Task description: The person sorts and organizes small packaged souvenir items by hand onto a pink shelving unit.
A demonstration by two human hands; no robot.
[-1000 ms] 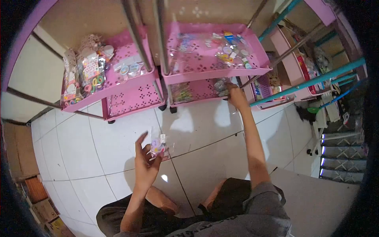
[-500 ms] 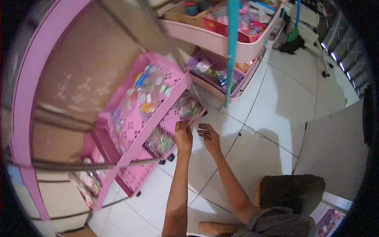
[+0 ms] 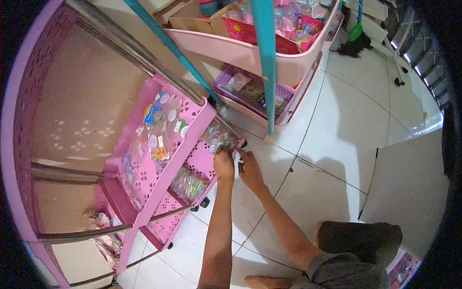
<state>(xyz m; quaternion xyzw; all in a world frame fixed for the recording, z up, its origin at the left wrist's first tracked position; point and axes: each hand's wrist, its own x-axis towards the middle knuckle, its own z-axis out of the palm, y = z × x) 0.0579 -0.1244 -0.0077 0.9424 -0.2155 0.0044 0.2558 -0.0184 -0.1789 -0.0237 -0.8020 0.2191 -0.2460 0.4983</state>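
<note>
My left hand (image 3: 224,166) is at the outer edge of the lower shelf of a pink trolley (image 3: 163,192). Its fingers curl in against a clear plastic bag of small items (image 3: 220,138) at the shelf's far corner; what lies between the fingertips is hidden. Just right of it, my right hand (image 3: 250,168) has its fingers apart, the index finger reaching to the shelf's corner, and holds nothing I can see. Nearer on that shelf lies another clear bag with greenish contents (image 3: 189,185). The upper shelf carries several small clear packets (image 3: 161,139).
Behind stands a pale pink cart (image 3: 231,45) with teal poles (image 3: 263,72), a purple basket (image 3: 255,94) and a red box of goods (image 3: 240,29). Metal trolley bars (image 3: 139,53) cross at left. A green broom (image 3: 355,36) is far right, a grey panel (image 3: 409,178) nearer.
The view has shifted slightly and sharpened. My left hand's fingers have moved in against the clear bag at the corner. My right hand has come closer to the shelf edge.
</note>
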